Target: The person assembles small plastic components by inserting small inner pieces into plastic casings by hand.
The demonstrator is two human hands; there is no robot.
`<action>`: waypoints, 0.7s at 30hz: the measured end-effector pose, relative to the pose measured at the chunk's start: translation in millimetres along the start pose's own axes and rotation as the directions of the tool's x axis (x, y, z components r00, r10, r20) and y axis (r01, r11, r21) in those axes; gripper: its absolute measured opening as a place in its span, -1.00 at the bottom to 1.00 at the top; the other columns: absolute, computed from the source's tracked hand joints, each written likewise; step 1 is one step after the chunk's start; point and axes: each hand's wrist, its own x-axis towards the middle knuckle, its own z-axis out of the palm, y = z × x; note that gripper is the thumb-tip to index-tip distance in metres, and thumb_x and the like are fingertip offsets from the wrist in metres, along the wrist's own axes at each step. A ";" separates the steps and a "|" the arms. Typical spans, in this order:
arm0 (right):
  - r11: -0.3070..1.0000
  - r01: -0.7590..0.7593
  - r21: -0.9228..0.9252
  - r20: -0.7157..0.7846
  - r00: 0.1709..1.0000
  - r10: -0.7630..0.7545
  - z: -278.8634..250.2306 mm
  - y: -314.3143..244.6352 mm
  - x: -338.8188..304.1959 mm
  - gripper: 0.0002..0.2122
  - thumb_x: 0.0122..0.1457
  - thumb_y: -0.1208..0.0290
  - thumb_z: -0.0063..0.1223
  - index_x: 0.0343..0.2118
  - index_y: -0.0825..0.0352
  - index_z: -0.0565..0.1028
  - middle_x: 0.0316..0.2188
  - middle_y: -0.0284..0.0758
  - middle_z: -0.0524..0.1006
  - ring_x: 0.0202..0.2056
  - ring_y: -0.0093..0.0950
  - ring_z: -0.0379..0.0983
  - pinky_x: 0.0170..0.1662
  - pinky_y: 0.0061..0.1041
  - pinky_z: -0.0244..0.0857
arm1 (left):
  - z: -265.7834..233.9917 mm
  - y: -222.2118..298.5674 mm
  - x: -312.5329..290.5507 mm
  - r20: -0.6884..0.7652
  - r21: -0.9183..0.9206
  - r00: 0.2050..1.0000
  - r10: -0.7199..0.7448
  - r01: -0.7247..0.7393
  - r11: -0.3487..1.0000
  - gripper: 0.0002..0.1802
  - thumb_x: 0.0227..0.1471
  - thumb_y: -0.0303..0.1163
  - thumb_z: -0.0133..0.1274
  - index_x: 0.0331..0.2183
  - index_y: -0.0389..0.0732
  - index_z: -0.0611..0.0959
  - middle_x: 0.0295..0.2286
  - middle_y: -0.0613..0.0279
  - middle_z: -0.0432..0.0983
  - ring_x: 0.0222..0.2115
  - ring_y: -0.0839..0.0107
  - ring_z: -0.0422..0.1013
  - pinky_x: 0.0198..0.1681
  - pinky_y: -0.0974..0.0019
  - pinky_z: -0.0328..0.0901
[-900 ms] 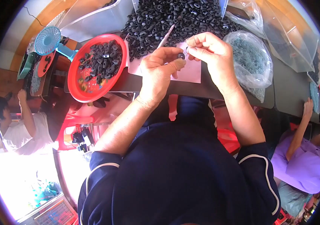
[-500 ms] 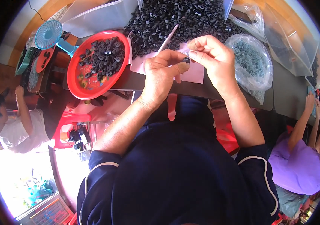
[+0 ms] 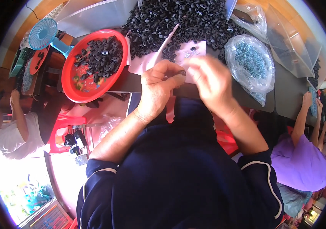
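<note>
Between the thumb and index finger of my left hand (image 3: 156, 88) is a small black plastic part (image 3: 182, 72). My right hand (image 3: 214, 84) is just to its right, smeared by motion, so I cannot see what its fingers hold, if anything. Under and beyond both hands lies a pink sheet (image 3: 142, 64) with small clear pieces (image 3: 191, 54) scattered on it. A large heap of black plastic parts (image 3: 178, 23) covers the far part of the table. On the left, a red basin (image 3: 66, 78) holds more black parts (image 3: 105, 57).
An open clear bag (image 3: 267, 78) of small bluish pieces (image 3: 250, 59) sits at the right. A blue fan (image 3: 43, 33) stands beyond the basin. Clear plastic bins (image 3: 98, 17) flank the heap. One person in white (image 3: 19, 133) is at left, another in purple (image 3: 302, 164) at right.
My right hand has drawn back slightly from the black part and lowered, now blurred. My left hand has shifted a little left and down, still pinching the part. The whole view has shifted slightly.
</note>
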 end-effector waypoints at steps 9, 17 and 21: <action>0.846 -0.202 -0.493 0.233 0.906 0.352 6.8 88.1 60.3 -0.93 0.05 0.36 0.13 -0.40 0.18 0.56 -0.50 -0.32 0.61 -0.41 -0.27 0.56 -0.34 -0.28 0.39 | -1.4 -3.2 7.5 0.052 -0.010 0.994 -0.094 0.095 0.995 -0.89 -0.05 -0.56 0.19 -0.38 -0.26 0.61 -0.55 0.39 0.51 -0.58 0.71 0.33 -0.56 0.58 0.21; 0.831 -0.185 -0.525 0.246 0.902 0.356 11.9 98.9 47.5 -0.93 0.05 0.41 0.10 -0.39 0.14 0.57 -0.46 -0.34 0.60 -0.40 -0.24 0.55 -0.34 -0.25 0.40 | -2.6 -4.6 2.4 0.088 -0.023 0.995 -0.044 0.046 0.999 -0.89 -0.03 -0.59 0.17 -0.37 -0.26 0.59 -0.53 0.39 0.51 -0.53 0.69 0.36 -0.47 0.57 0.23; 0.840 -0.022 -0.541 0.303 0.927 0.220 11.0 91.0 42.2 -0.87 0.05 0.46 0.07 -0.35 0.10 0.58 -0.41 -0.37 0.55 -0.41 -0.21 0.54 -0.33 -0.23 0.43 | -3.0 -3.3 2.0 0.102 -0.006 0.993 -0.056 0.057 0.998 -0.88 -0.03 -0.60 0.16 -0.36 -0.27 0.58 -0.50 0.38 0.51 -0.47 0.67 0.38 -0.40 0.55 0.27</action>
